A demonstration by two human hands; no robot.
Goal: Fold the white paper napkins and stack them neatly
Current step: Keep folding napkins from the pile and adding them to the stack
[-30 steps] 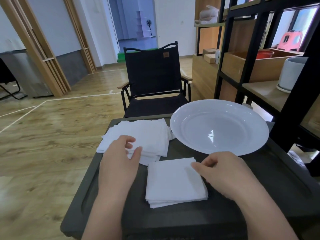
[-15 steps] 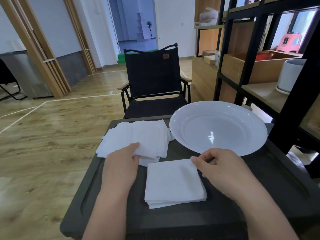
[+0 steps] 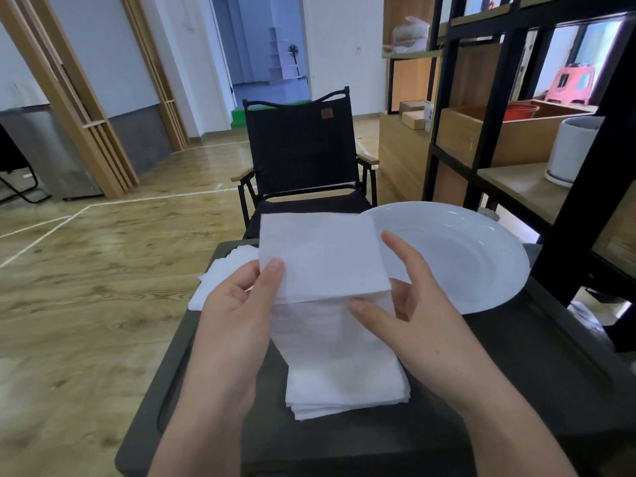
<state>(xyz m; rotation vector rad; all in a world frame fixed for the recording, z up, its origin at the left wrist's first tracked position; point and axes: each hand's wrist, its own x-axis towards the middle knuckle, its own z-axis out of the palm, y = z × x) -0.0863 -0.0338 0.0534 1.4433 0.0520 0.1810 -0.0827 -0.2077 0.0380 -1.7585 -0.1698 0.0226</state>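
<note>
The left hand point(image 3: 237, 304) pinches the left edge of a white paper napkin point(image 3: 323, 256), thumb pressed on its face and fingers curled behind, and holds it in the air above the dark table point(image 3: 516, 373). The right hand point(image 3: 423, 325) meets the napkin's right edge with straight, relaxed fingers, the forefinger raised beside the sheet and the thumb reaching under its lower fold; whether that thumb actually grips the paper cannot be told. The napkin's lower half hangs down, thin enough to show light through.

Half a second ago both hands were low on the table, the left touching the loose pile and the right at the corner of the folded stack; now one sheet is up off the loose pile and both hands have risen to it.

Directly below the lifted napkin lies the stack of folded napkins point(image 3: 347, 390), square and fairly even, its near edge towards the person. The raised sheet and the left hand hide most of the loose pile of unfolded napkins point(image 3: 220, 277), which shows only to the left of the napkin. A white plate point(image 3: 464, 256) rests on the table just right of the napkin, its left rim partly covered by the sheet and the right fingers. Behind the napkin stands a black folding chair point(image 3: 303, 153) on the wooden floor point(image 3: 103, 270). To the right of the plate rises a black-framed shelf unit point(image 3: 564, 187) holding a white pot point(image 3: 571, 149) and a wooden box point(image 3: 516, 136).
</note>
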